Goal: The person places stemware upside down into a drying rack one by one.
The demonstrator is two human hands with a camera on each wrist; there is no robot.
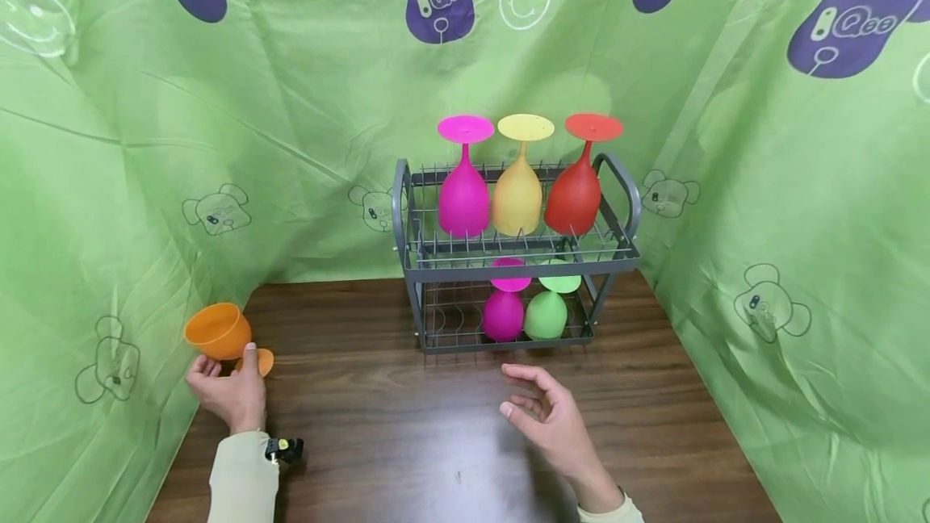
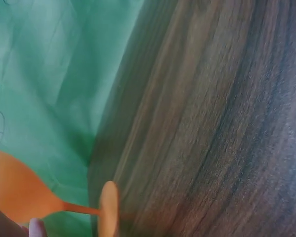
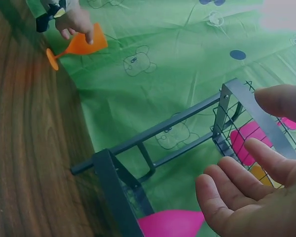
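At the left end of the table, my left hand holds an orange plastic wine glass, thumb and fingers about its bowl. The glass lies tilted, mouth toward the left and foot toward the right; in the left wrist view its bowl, stem and foot show at the lower left. My right hand, fingers loosely bent and apart, hovers over the table in front of a dark two-tier dish rack with nothing in its grasp. Closest to it are a magenta glass and a green glass, upside down on the lower tier.
Upside down on the upper tier stand a pink glass, a yellow glass and a red glass. Green printed cloth walls the brown wooden table at the back and both sides.
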